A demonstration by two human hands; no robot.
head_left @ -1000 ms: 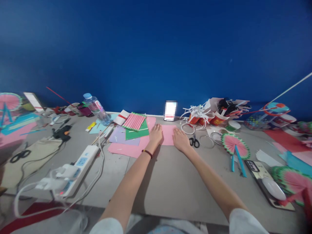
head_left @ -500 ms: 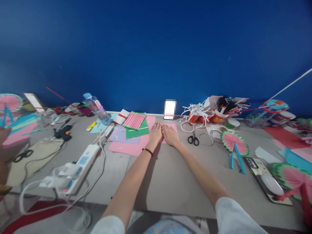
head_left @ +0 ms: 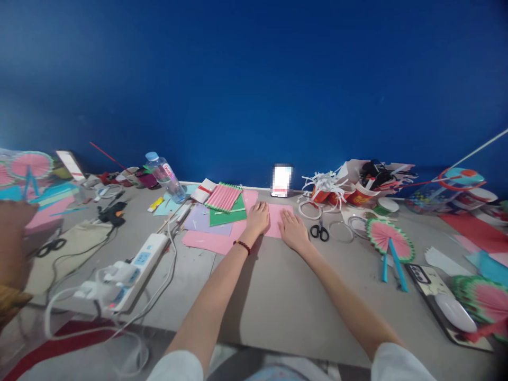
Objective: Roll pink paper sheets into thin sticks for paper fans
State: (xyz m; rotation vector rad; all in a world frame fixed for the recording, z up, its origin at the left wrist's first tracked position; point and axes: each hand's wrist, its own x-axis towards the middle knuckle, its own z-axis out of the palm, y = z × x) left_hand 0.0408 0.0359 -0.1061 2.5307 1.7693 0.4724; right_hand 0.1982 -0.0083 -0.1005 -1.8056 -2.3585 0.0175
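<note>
A pink sheet of paper (head_left: 273,222) lies flat on the grey table, with both hands resting on it. My left hand (head_left: 258,217) presses its left side, fingers stretched forward. Over the right side, my right hand (head_left: 292,229) lies flat with its fingers extended. Left of my left hand are a pleated pink paper piece with green edges (head_left: 224,197), a green sheet (head_left: 228,215) and a lilac sheet (head_left: 204,218). Black-handled scissors (head_left: 319,233) sit just right of my right hand.
A phone (head_left: 282,181) leans against the blue wall. A power strip (head_left: 141,262) with cables and a tilted water bottle (head_left: 166,175) stand left. On the right are a round paper fan (head_left: 391,239), tape rolls and paper tubs. Another person's hand (head_left: 16,233) shows at far left.
My right hand has slid to the right, away from my left hand, baring more pink paper between them. My left hand stays on the sheet. The view has shifted slightly.
</note>
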